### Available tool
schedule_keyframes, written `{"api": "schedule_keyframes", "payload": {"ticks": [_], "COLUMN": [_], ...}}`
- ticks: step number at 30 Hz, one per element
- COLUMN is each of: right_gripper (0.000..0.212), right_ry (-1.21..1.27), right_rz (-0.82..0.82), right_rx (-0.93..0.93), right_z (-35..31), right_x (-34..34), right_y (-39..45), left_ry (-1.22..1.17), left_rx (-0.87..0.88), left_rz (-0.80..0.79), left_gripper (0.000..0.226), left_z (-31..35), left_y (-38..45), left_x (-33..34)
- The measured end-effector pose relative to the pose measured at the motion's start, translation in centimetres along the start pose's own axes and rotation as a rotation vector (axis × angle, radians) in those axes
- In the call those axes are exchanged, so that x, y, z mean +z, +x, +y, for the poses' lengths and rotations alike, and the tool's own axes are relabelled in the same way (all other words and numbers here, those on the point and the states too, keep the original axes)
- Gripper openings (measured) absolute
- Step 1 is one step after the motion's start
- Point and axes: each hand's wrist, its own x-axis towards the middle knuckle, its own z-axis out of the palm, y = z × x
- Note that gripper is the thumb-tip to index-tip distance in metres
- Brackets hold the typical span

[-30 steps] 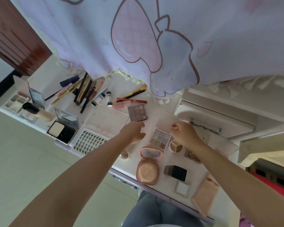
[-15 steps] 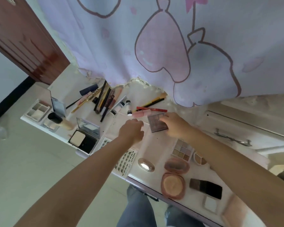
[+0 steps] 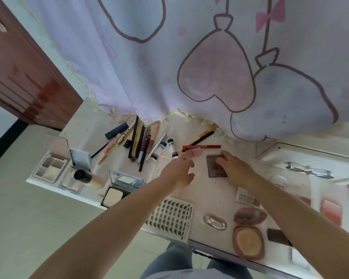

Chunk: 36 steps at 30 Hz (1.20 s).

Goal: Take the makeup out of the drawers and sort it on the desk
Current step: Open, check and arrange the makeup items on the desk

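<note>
eyeshadow palette (image 3: 217, 165) flat on worktop (image 3: 206, 190) | right hand (image 3: 237, 170) fingers spread atop it | left hand (image 3: 178, 174) fingers loosely curled, empty | likely light, rigid, slick, fragile pans; grip side edges

Hanging over the back edge of a white desk (image 3: 199, 129): a lilac curtain (image 3: 169, 63) printed with pink hearts and bows.
Standing at the far left, a dark red-brown wooden door (image 3: 22, 77); spreading below the desk's left edge, pale tiled floor (image 3: 28, 228); glowing softly through the fabric, daylight.
</note>
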Motion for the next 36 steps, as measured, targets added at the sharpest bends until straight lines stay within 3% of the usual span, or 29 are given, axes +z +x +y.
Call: {"api": "schedule_keyframes", "payload": {"ticks": [7, 11, 15, 18, 27, 36], "right_gripper": [0.060, 0.051, 0.044, 0.040, 0.034, 0.056], "right_ry": [0.265, 0.622, 0.803, 0.920, 0.964, 1.231], "right_rz": [0.086, 0.187, 0.260, 0.301, 0.403, 0.474], "right_rx": [0.043, -0.018, -0.091, -0.138, -0.151, -0.241], "right_z": [0.5, -0.1, -0.5, -0.5, -0.9, -1.0], "right_x": [-0.2, -3.3, -6.2, -7.9, -10.4, -9.9], "right_y": [-2.1, -4.7, -7.7, -9.9, -13.2, -12.7], "left_ry": [-0.124, -0.467, -0.883, -1.021, -1.147, -1.108], "left_rx": [0.075, 0.121, 0.254, 0.358, 0.432, 0.605], "left_rz": [0.010, -0.011, -0.042, -0.060, 0.029, 0.048], "left_gripper": [0.046, 0.066, 0.061, 0.065, 0.059, 0.070], "left_z": [0.8, 1.6, 2.8, 3.6, 5.8, 6.0], "left_y": [0.0, -0.5, -1.5, -2.3, -3.8, -5.0], "left_x": [-0.4, -1.4, -3.5, -5.2, -7.3, -8.1]}}
